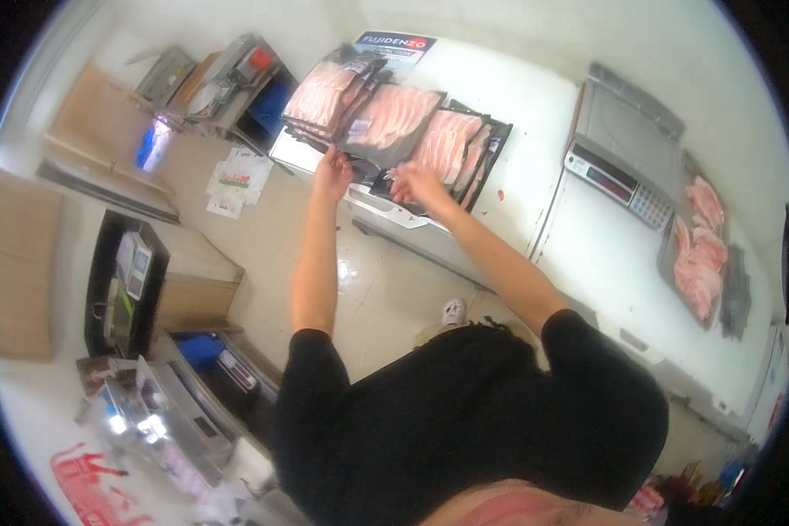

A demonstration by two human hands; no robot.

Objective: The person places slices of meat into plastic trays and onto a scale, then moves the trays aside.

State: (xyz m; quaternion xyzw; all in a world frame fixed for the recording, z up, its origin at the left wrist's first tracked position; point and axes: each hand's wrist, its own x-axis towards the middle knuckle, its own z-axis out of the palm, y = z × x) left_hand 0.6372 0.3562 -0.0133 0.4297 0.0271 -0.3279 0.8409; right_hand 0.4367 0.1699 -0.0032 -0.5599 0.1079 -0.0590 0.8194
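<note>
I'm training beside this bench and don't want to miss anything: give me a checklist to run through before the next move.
1. Both hands at the packs: ok. The left hand and right hand are at the near side of the meat packs.
2. Firm grip: cannot tell. The fingertips are too blurred.
3. White top free of scraps: not ok. Small red bits lie right of the packs.
4. Scale apart from the packs: ok. Bare white surface separates them.
5. Floor free of litter: not ok. White printed sheets lie there.
</note>
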